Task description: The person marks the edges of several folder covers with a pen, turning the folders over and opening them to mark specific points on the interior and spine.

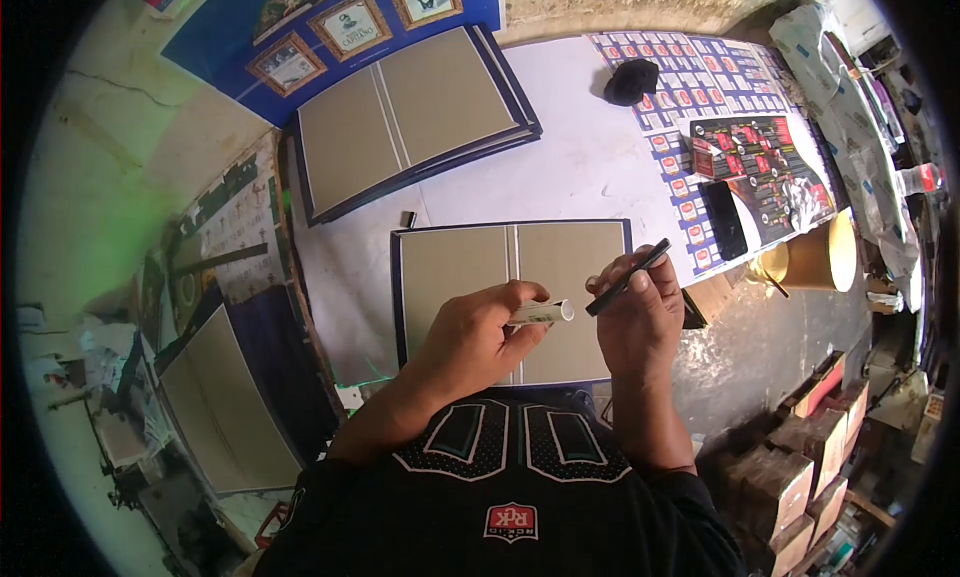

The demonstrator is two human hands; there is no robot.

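My left hand (482,335) grips a short white hollow tube (545,312), like a rolled paper with some print, its round end facing right. In my right hand (642,322) is a slim black pen-like stick (627,277), held slanted between thumb and fingers. The two hands are close together but apart. Beneath them an opened book cover (450,262) lies flat, two grey-brown boards with a pale strip between and a dark blue edge. A small black cap-like piece (409,219) lies just beyond its far left corner.
Stacked similar covers (345,142) lie at the far left of the white table (570,127). On the right are a black cloth (631,81), a dark phone (725,220) and a printed black sheet (765,162). Cardboard boxes (770,492) and a yellow bucket (825,252) stand below, right.
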